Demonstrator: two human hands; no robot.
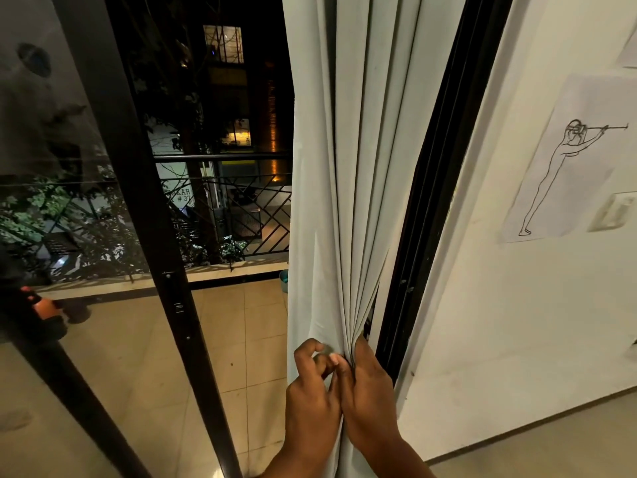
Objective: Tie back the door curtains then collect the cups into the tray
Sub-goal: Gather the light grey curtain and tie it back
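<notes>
Beside the door frame (431, 201), both hands (339, 384) pinch the curtain (344, 167); beyond, a sign (181, 194) reads "#37".

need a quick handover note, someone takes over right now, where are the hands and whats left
Left hand: fingers curled, pinching the gathered folds of the pale curtain.
Right hand: gripping the same bunch from the door frame side.
Curtain: pulled into pleats at the right edge of the doorway, bunched at the hands; no tie-back shows round it.
Done: curtain gathered.
Left: tie it back, then collect the cups into the tray; neither cups nor tray are in view.
</notes>
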